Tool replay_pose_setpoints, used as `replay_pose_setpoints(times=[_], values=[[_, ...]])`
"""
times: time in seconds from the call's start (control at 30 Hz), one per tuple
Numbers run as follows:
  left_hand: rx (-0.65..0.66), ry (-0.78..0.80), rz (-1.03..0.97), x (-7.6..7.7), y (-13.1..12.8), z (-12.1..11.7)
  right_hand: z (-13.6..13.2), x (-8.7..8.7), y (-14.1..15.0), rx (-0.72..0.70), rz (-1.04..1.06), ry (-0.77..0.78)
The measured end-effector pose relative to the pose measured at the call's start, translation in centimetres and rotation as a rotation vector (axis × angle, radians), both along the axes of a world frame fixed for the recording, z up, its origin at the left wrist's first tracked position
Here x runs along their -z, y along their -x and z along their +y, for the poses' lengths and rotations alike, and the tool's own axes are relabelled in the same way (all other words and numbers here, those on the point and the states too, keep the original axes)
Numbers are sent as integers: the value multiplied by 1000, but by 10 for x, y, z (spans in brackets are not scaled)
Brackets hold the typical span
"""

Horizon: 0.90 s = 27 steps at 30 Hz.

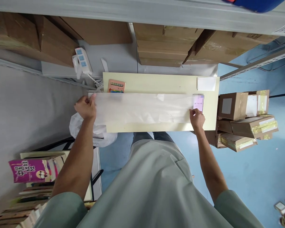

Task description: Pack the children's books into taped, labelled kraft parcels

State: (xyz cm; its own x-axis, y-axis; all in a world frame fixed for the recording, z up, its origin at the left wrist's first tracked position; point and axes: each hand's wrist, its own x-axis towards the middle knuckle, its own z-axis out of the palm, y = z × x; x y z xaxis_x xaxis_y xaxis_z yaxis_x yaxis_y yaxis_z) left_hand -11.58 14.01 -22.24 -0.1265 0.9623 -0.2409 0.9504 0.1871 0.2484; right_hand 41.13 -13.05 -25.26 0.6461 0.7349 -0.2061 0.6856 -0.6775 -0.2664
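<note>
A long strip of translucent whitish plastic film [142, 108] stretches across the pale yellow table [156, 83]. My left hand [86, 106] pinches its left end, just past the table's left edge. At the other end, my right hand [197, 119] is closed on the film's lower right corner. Right above that hand lies a phone [198, 103] with a lit pinkish screen showing digits. Behind the film's left part rests a small orange-pink book [116, 85], its lower edge covered by the film.
A white paper [206, 84] lies at the table's back right corner. Cardboard boxes [234, 107] are stacked to the right, with more on the shelf behind. A power strip [84, 60] sits at back left. Below my left hand hangs a white plastic bag [104, 136]; books [33, 171] are piled lower left.
</note>
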Motion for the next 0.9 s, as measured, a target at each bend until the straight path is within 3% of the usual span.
replay_pose_setpoints(times=[0.1, 0.23, 0.3, 0.37, 0.47, 0.53, 0.6, 0.7, 0.8, 0.9], values=[[-166, -121, 38, 4, 11, 0, 5, -4, 16, -18, -59, -13], [-20, -313, -38, 0, -6, -22, 19, -15, 60, -180, -82, -125], [107, -256, -118, -2, -39, -49, 33, -14, 95, -342, 9, -116], [293, -99, -209, 2, -85, -81, 51, -8, 134, -475, 96, -75], [509, 56, -267, 23, -152, -125, 78, 12, 182, -583, 148, -10], [520, 61, -283, 42, -177, -142, 89, 25, 199, -602, 142, 27], [513, 67, -273, 60, -181, -145, 90, 36, 203, -588, 123, 52], [620, 96, -249, 76, -162, -135, 76, 45, 198, -519, 86, 49], [778, 122, -264, 79, -142, -121, 60, 49, 195, -404, 49, 8], [804, 137, -282, 71, -129, -114, 53, 50, 195, -323, 45, -35]])
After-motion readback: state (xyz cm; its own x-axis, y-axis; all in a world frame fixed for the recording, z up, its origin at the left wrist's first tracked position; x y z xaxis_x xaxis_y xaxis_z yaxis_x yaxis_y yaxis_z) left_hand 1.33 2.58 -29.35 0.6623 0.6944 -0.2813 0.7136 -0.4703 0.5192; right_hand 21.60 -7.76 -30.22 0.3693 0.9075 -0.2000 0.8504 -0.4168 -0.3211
